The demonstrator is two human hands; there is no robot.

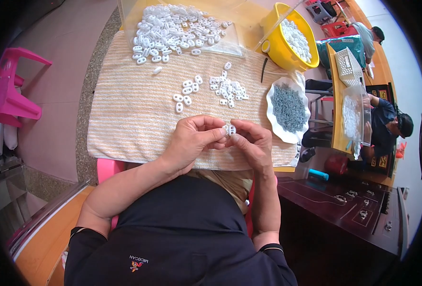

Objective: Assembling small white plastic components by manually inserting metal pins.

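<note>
A small white plastic piece with two holes (230,129) is pinched between my fingertips near the towel's front. My left hand (190,141) grips its left side with thumb and forefinger, and my right hand (255,144) closes on its right side. Whether it is one piece or two pressed together is partly hidden by my fingers. Just beyond lie several loose white oval two-holed pieces (187,90). To their right is a cluster of smaller white two-holed pieces (231,90). A scalloped white dish (272,119) full of small grey metal parts (288,107) stands right of my right hand.
A striped towel (125,102) covers the table. At its far side are a heap of white ovals (165,28), a yellow basin (274,47) of white pieces and a dark strip (264,70). Two people (387,124) sit at the right; a pink stool (15,102) stands left.
</note>
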